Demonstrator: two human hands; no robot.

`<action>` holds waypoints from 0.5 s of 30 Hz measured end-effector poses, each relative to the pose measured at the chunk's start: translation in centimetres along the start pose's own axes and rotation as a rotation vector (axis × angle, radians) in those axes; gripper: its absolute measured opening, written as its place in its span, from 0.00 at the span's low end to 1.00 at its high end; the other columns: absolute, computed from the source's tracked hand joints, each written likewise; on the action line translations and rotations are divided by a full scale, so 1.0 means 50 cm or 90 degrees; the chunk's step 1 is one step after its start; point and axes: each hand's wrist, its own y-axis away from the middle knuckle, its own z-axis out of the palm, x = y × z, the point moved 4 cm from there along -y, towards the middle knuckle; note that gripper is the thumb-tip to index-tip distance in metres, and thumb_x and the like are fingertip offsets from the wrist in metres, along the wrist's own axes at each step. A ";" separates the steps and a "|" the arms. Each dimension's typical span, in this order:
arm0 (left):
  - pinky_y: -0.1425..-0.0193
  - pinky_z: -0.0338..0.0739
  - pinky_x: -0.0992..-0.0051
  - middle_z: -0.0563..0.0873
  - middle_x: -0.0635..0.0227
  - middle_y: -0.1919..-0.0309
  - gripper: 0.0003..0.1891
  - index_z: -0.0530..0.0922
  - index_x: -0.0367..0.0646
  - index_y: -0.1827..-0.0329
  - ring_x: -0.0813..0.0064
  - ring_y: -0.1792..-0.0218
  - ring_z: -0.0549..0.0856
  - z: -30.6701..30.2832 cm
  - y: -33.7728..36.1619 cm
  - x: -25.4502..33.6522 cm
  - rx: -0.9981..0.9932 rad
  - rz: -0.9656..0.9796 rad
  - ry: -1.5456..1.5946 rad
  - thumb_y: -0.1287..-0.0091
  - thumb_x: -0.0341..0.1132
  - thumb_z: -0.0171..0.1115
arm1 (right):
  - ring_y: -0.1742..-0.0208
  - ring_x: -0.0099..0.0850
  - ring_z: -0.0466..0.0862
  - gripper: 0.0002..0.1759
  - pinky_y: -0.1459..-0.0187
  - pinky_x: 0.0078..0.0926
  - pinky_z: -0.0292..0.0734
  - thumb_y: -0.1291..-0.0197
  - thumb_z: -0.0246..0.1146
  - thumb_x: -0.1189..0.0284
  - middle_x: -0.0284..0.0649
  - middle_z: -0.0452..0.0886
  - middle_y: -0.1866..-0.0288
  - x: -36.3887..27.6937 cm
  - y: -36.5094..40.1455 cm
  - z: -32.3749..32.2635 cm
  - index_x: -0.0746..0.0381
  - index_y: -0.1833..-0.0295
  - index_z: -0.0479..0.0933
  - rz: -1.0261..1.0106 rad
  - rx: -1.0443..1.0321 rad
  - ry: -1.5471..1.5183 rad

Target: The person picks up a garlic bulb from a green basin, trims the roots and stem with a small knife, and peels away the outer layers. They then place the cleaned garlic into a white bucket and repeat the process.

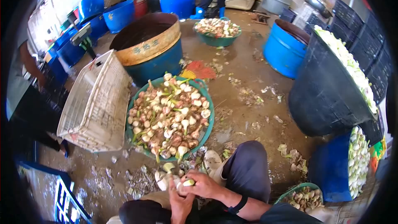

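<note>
Two hands: clamped together on one bulb, near, low centre.
Left hand (180,202): grips from below.
Right hand (206,185): wraps the bulb (188,182) from the right; bulb's axis hidden.
Basin (210,114): heaped, just beyond both hands.

A crate (93,103) lies left of the basin (210,118), a barrel (153,58) behind it, a tub (327,99) right. Before it, left hand (180,202) and right hand (206,185) grip a bulb (186,183).

Held bulb (187,183) smooth, glossy; basin (211,114) green plastic; floor (248,120) rough, wet, probably concrete.
</note>
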 end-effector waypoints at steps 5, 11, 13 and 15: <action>0.58 0.77 0.76 0.80 0.64 0.55 0.44 0.51 0.40 0.25 0.79 0.63 0.81 -0.025 0.013 0.012 -0.147 -0.061 -0.012 0.45 0.20 0.63 | 0.72 0.21 0.79 0.07 0.71 0.22 0.76 0.42 0.62 0.77 0.34 0.78 0.72 0.037 0.011 -0.017 0.62 0.57 0.74 0.099 0.031 -0.248; 0.56 0.77 0.66 0.81 0.53 0.57 0.18 0.75 0.34 0.47 0.54 0.60 0.81 -0.047 0.003 0.065 -0.068 0.077 -0.240 0.42 0.24 0.60 | 0.70 0.18 0.77 0.07 0.69 0.21 0.74 0.44 0.63 0.76 0.31 0.77 0.69 -0.012 0.016 -0.056 0.64 0.59 0.74 0.053 -0.069 -0.303; 0.56 0.77 0.63 0.82 0.52 0.60 0.12 0.77 0.33 0.54 0.51 0.60 0.81 -0.049 0.006 0.065 -0.043 0.136 -0.300 0.41 0.25 0.61 | 0.70 0.19 0.77 0.08 0.68 0.21 0.74 0.43 0.64 0.75 0.32 0.77 0.69 -0.003 0.017 -0.062 0.65 0.60 0.74 0.047 -0.057 -0.232; 0.57 0.77 0.60 0.83 0.52 0.64 0.07 0.78 0.34 0.60 0.49 0.60 0.81 -0.049 0.007 0.063 -0.013 0.180 -0.345 0.40 0.26 0.61 | 0.70 0.19 0.77 0.08 0.67 0.21 0.74 0.43 0.64 0.75 0.32 0.77 0.68 0.005 0.012 -0.064 0.65 0.60 0.74 0.055 -0.030 -0.206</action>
